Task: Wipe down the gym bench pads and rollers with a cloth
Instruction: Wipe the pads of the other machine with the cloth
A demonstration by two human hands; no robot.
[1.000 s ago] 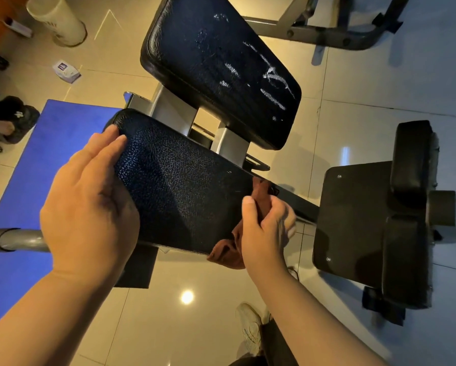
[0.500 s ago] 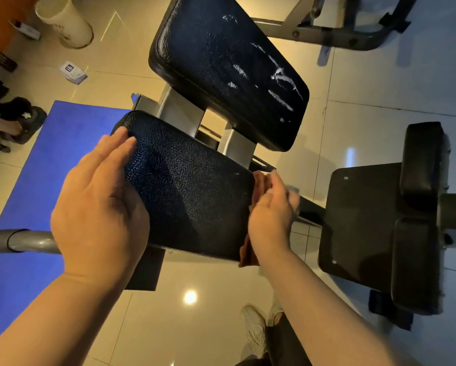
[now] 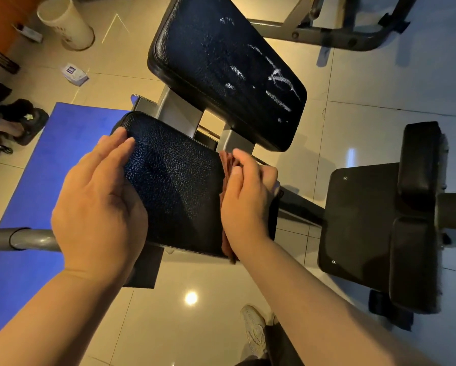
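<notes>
Pressing a reddish-brown cloth point(image 3: 226, 165) against the right edge of the black seat pad point(image 3: 179, 186), the right hand point(image 3: 248, 199) grips it, with the fabric bunched between palm and pad. Across the pad, the left hand point(image 3: 100, 204) lies released, its straight fingers flat on the pad's left edge. Beyond both hands rises the scuffed back pad point(image 3: 221, 70).

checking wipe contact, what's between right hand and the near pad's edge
A reddish-brown cloth, held by the right hand against the right edge of the near pad, in the head view.
</notes>
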